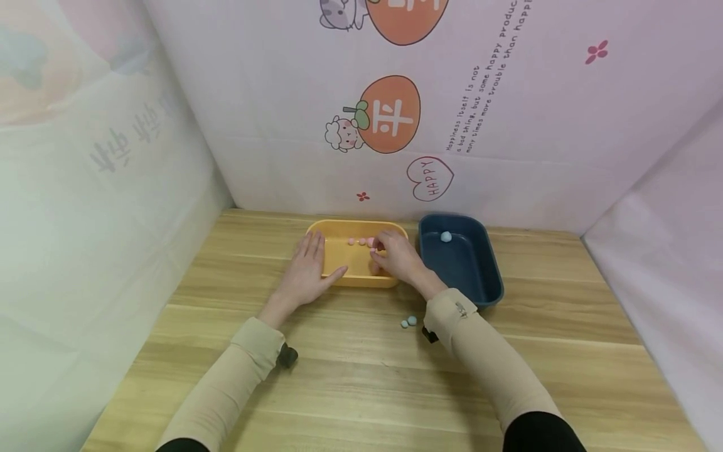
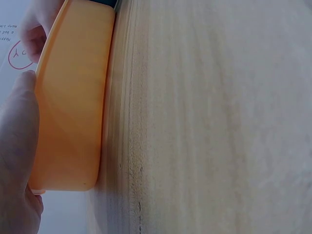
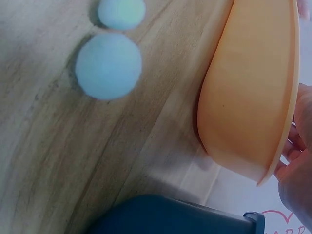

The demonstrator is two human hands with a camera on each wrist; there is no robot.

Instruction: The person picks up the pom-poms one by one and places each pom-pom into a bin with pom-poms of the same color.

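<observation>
My left hand [image 1: 304, 270] lies over the left end of a yellow tray [image 1: 344, 282], fingers straight and the thumb spread along the front rim. Inside the tray, several small pink balls [image 1: 351, 242] form a row near the back. Over the tray's right part, my right hand [image 1: 398, 254] pinches a pink ball [image 1: 373, 250] between thumb and fingers. Both wrist views show the tray's orange-looking outer wall [image 2: 73, 102], which hides what lies inside. Parts of the right fingers [image 3: 292, 146] show past the rim in the right wrist view.
A dark blue tray [image 1: 460, 273] stands right of the yellow one, with a pale blue ball [image 1: 446, 236] inside. Two pale blue balls [image 3: 108, 66] of different size lie on the wooden table [image 1: 350, 383] in front. A white printed cloth [image 1: 508, 188] rises behind.
</observation>
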